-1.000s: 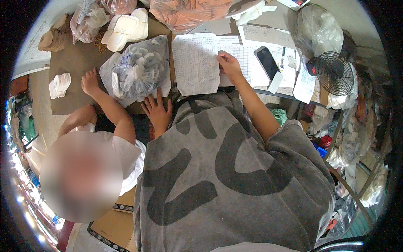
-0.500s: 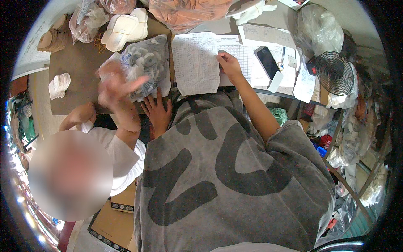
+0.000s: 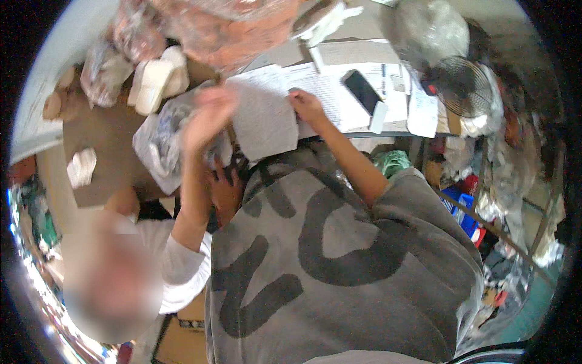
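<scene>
My right hand (image 3: 308, 106) has its thumb and fingers closed on the right edge of a creased sheet of paper (image 3: 265, 124) at the table's near edge. My left hand (image 3: 225, 189) is low beside the table edge, next to a clear plastic bag (image 3: 162, 142) of greyish pieces; its fingers look spread and hold nothing. A co-worker's hand (image 3: 209, 115), blurred by motion, reaches above the bag and the sheet's left side and partly hides both. More printed papers (image 3: 324, 82) lie right of my right hand.
A dark phone (image 3: 362, 92), a pen (image 3: 384, 82) and a black fan (image 3: 464, 88) are on the right. Orange-filled plastic bags (image 3: 224, 36) and stacked pale pads (image 3: 151, 82) stand at the back. The co-worker sits close on my left.
The whole view has shifted. The co-worker's hand has swung rightward from over the bag to the sheet's left side. My right hand keeps its grip on the paper; my left hand stays low.
</scene>
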Motion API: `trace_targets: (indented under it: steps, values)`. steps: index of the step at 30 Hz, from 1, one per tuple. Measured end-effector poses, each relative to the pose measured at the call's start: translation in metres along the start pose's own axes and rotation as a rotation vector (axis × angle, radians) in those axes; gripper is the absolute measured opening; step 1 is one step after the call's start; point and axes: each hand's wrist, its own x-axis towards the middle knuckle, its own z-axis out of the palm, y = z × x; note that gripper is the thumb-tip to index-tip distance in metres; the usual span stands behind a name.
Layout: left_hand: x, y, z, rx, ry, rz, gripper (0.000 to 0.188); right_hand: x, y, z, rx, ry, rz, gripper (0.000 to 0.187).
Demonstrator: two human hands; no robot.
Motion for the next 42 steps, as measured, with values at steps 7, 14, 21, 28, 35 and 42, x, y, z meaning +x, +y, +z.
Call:
trace_targets:
  steps: [7, 14, 21, 28, 35, 42]
  values:
    - [-0.138, -0.069, -0.012, -0.615, -0.299, -0.679, 0.073, -0.006, -0.011, 0.001, -0.069, 0.035, -0.01, 0.017]
    - [-0.196, -0.063, -0.031, -0.645, -0.472, -1.004, 0.073, -0.01, -0.018, 0.004, 0.012, -0.004, -0.039, 0.015]
    - [-0.213, -0.053, -0.043, -0.624, -0.512, -1.1, 0.073, -0.01, -0.017, 0.003, 0.055, -0.028, -0.038, 0.014]
    - [-0.221, -0.048, -0.056, -0.604, -0.53, -1.156, 0.073, -0.002, -0.003, 0.003, -0.023, 0.014, -0.017, 0.02]
    - [-0.234, -0.039, -0.071, -0.569, -0.551, -1.221, 0.073, -0.005, -0.01, 0.003, -0.01, -0.006, -0.011, 0.017]
    - [-0.242, -0.034, -0.085, -0.559, -0.566, -1.258, 0.072, -0.006, -0.011, 0.001, 0.108, -0.063, 0.041, 0.012]
